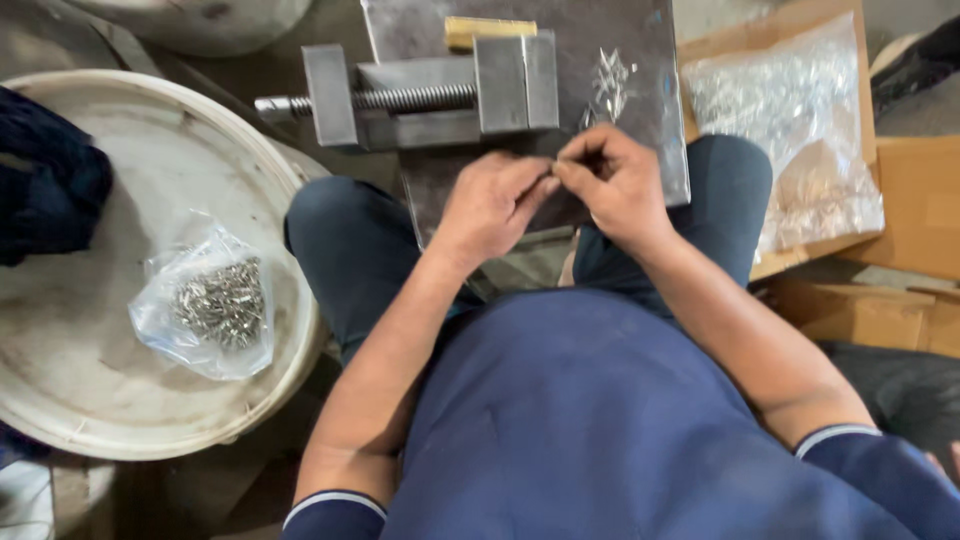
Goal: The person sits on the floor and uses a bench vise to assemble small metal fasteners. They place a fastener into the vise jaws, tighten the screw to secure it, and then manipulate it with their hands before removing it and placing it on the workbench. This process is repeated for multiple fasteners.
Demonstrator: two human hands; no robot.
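While pinched together, both hands' fingers (553,180) grip something tiny.

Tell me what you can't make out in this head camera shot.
- What the left hand and right hand pinch: hidden by fingertips, too small.
- Loose metal parts on the steel plate: too small and glary to identify.
- Contents of the big bag: blurred by plastic.
- Dark cloth: cut off by the left edge.

Soft, even daylight, fairly bright, no hard shadows. Mild glare on the steel plate (640,90) and clear plastic bag (800,110). Focus mostly sharp; slight wide-angle stretch at edges; corners dimmer.
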